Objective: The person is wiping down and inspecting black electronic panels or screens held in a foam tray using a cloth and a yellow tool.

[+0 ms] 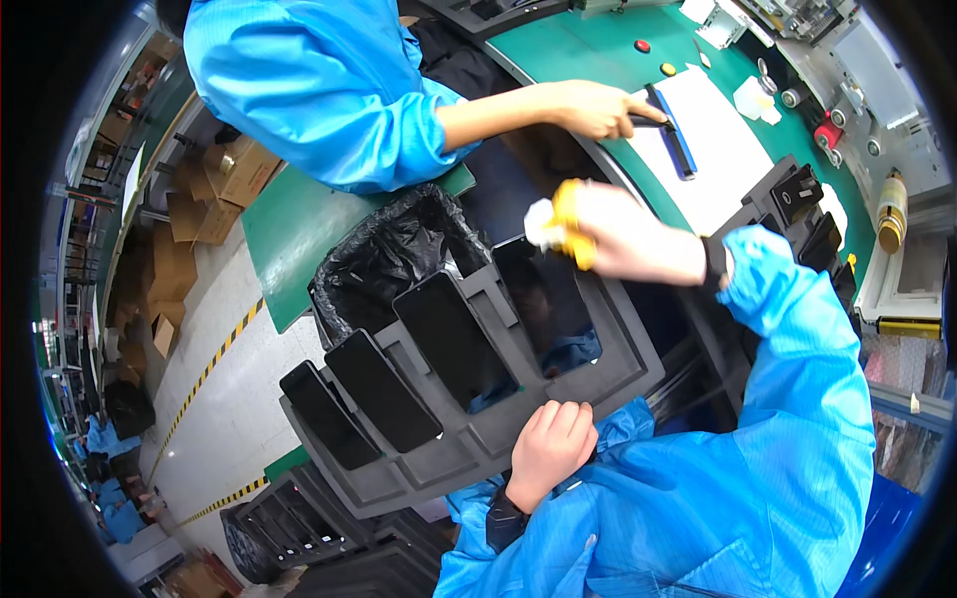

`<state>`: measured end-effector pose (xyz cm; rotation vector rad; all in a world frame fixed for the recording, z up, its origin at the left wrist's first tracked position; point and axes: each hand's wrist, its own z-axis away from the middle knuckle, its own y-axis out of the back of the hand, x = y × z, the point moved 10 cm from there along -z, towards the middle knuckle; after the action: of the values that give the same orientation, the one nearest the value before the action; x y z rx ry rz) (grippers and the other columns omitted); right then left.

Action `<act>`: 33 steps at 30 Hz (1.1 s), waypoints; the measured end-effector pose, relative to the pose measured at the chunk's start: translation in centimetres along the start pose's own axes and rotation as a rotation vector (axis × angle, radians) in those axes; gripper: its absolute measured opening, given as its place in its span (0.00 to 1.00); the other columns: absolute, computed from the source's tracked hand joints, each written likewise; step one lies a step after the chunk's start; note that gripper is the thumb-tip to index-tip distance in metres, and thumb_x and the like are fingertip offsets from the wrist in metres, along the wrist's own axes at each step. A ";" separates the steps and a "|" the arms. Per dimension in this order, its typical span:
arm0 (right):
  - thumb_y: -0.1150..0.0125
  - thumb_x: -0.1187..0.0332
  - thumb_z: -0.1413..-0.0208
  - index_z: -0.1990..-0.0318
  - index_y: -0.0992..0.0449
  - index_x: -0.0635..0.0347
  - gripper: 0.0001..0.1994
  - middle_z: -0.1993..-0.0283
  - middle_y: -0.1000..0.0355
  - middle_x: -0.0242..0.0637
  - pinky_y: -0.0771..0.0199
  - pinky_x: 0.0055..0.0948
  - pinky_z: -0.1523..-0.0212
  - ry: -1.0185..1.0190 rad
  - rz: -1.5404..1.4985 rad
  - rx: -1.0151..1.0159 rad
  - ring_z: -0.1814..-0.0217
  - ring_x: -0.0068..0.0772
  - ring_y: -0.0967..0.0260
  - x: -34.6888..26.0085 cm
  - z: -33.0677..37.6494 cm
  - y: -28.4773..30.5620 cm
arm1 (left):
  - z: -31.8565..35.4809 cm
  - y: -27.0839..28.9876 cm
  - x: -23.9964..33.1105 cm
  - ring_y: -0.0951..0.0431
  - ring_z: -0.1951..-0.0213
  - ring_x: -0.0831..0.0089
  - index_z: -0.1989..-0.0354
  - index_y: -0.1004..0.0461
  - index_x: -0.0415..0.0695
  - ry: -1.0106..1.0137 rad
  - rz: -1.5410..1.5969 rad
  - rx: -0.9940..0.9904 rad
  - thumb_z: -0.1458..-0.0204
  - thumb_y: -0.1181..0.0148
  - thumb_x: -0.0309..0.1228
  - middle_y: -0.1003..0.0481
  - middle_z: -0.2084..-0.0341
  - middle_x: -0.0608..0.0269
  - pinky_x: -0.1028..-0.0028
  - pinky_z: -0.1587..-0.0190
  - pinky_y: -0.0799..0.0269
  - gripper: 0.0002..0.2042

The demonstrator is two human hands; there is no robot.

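Observation:
My left hand (551, 448) is closed at the near edge of a dark grey slotted tray (598, 397), fingers curled over the rim. Above the tray's far right end, my right hand (638, 234), with yellow covers on its fingers, pinches a crumpled white wipe (541, 224); motion blurs it slightly. Just below the wipe lies a dark smartphone (558, 314) in the rightmost slot, its glossy screen up. More smartphones fill the slots to the left, one of them in the middle (454, 339) and another at the far left (329, 414).
A bin lined with a black bag (399, 244) stands behind the tray. Across from me, a co-worker's hand (598, 108) holds a blue-edged squeegee-like tool (673, 135) over a white sheet (728, 164) on the green bench (573, 45). More black trays (299, 518) stand at lower left.

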<state>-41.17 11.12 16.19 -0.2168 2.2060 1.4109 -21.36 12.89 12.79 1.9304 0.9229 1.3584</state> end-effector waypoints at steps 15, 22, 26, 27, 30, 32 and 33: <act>0.41 0.73 0.51 0.63 0.27 0.60 0.08 0.69 0.31 0.42 0.30 0.37 0.66 -0.055 -0.169 -0.093 0.67 0.44 0.32 -2.5 6.6 -0.2 | -0.7 -1.2 1.3 0.31 0.74 0.68 0.72 0.26 0.40 -0.061 0.028 -0.022 0.61 0.40 0.24 0.33 0.78 0.63 0.73 0.70 0.31 0.06; 0.42 0.78 0.60 0.61 0.27 0.59 0.14 0.67 0.30 0.41 0.30 0.36 0.63 0.052 0.010 0.054 0.66 0.45 0.33 1.6 4.4 0.2 | -0.5 -0.8 1.2 0.31 0.75 0.68 0.73 0.26 0.40 -0.044 0.056 0.016 0.61 0.40 0.24 0.33 0.79 0.63 0.73 0.71 0.31 0.05; 0.44 0.78 0.52 0.63 0.27 0.62 0.08 0.67 0.30 0.43 0.31 0.37 0.64 -0.223 -0.145 0.186 0.65 0.47 0.32 4.8 3.2 4.5 | -0.6 -0.8 1.2 0.31 0.75 0.67 0.73 0.26 0.40 -0.042 0.067 0.022 0.61 0.40 0.24 0.34 0.79 0.62 0.73 0.71 0.31 0.05; 0.42 0.75 0.52 0.63 0.26 0.61 0.07 0.67 0.29 0.42 0.30 0.36 0.63 -0.200 -0.077 0.099 0.64 0.45 0.31 2.9 4.1 3.8 | -0.7 -0.9 1.1 0.31 0.75 0.67 0.73 0.26 0.39 -0.034 0.073 0.008 0.61 0.40 0.23 0.34 0.79 0.62 0.73 0.72 0.31 0.06; 0.41 0.72 0.53 0.63 0.26 0.61 0.09 0.68 0.29 0.40 0.29 0.36 0.63 0.028 -0.218 -0.238 0.65 0.43 0.30 -4.1 8.3 -2.0 | -0.7 -1.0 1.1 0.31 0.75 0.68 0.73 0.26 0.39 -0.042 0.063 0.002 0.61 0.41 0.23 0.34 0.80 0.62 0.73 0.72 0.31 0.05; 0.39 0.73 0.58 0.63 0.25 0.59 0.11 0.70 0.29 0.40 0.29 0.35 0.62 0.087 -0.060 -0.400 0.65 0.44 0.31 -5.2 10.5 -4.7 | -0.9 -0.8 1.2 0.31 0.75 0.67 0.73 0.26 0.39 -0.041 0.065 0.007 0.61 0.40 0.23 0.34 0.79 0.62 0.73 0.72 0.31 0.05; 0.39 0.73 0.58 0.63 0.26 0.60 0.11 0.69 0.30 0.41 0.30 0.36 0.63 0.092 -0.120 -0.291 0.65 0.45 0.32 -4.7 8.9 -3.8 | -0.8 -0.6 1.2 0.31 0.75 0.67 0.73 0.26 0.39 -0.031 0.060 0.009 0.61 0.40 0.23 0.34 0.79 0.62 0.73 0.72 0.31 0.05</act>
<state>-32.65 16.64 12.52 -0.5158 2.0125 1.6781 -21.92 14.27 13.21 1.9946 0.8640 1.3565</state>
